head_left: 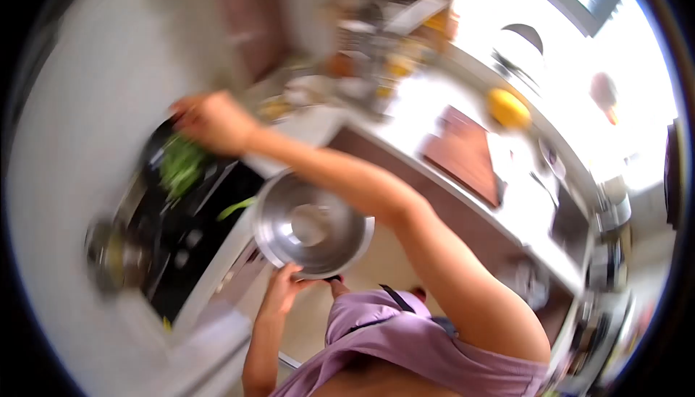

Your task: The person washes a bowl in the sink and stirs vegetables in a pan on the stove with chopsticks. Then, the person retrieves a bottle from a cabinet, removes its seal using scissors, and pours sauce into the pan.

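Note:
My left hand (284,288) grips the near rim of a steel mixing bowl (347,241), its thumb over the edge. The bowl is tilted toward me and looks bare inside apart from reflections. My right arm reaches across above it. Over the far rim of a black pan (153,152) is my right hand (213,122), smeared by motion, with fingers curled together. What they hold, if anything, cannot be made out. Leafy greens (181,167) lie in the pan. A green stalk (235,209) lies by the hob's edge beside the bowl.
The pan stands on a black hob (190,252), with a glass-looking pot (119,256) nearby. On the counter to the right lie a brown cutting board (463,154) and a yellow fruit (509,109). Blurred jars and bottles (376,57) crowd the corner.

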{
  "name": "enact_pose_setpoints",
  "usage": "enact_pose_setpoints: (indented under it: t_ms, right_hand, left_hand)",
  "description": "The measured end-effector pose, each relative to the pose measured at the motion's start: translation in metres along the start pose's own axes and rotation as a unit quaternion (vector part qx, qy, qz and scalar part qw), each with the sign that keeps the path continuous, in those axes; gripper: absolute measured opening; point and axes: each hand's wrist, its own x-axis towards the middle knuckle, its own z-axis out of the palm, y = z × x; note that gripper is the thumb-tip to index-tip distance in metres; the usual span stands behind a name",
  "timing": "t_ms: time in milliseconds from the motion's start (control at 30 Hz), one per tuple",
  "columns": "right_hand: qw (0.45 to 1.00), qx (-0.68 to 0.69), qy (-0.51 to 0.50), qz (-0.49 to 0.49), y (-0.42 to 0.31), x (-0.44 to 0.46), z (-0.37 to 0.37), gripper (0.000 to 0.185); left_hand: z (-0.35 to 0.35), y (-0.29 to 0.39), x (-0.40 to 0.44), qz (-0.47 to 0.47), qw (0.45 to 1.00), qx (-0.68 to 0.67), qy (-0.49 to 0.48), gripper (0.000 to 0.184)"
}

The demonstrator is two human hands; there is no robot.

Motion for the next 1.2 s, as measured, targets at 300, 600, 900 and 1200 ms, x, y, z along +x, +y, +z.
enact_pose_setpoints:
  t_ms: [300, 600, 900, 1200]
  right_hand:
    - [0.767, -0.118, 0.541, 0.325, -0.243, -0.511, -0.281, 0.024]
    - [0.524, -0.107, 0.739, 0.410, -0.385, -0.765, -0.320, 0.021]
    - [0.435, -0.156, 0.794, 0.396, -0.402, -0.861, -0.405, 0.021]
    - [0.503, -0.190, 0.741, 0.403, -0.407, -0.970, -0.609, 0.035]
  left_hand:
    - [0.241, -0.128, -0.003, -0.032, 0.973, 0.169, -0.157, 0.011]
    - [0.591, -0.358, 0.007, 0.252, 0.824, 0.307, -0.405, 0.088]
    - [0.809, -0.501, 0.031, 0.542, 0.627, 0.267, -0.492, 0.098]
    - [0.853, -0.587, 0.073, 0.556, 0.643, 0.321, -0.419, 0.092]
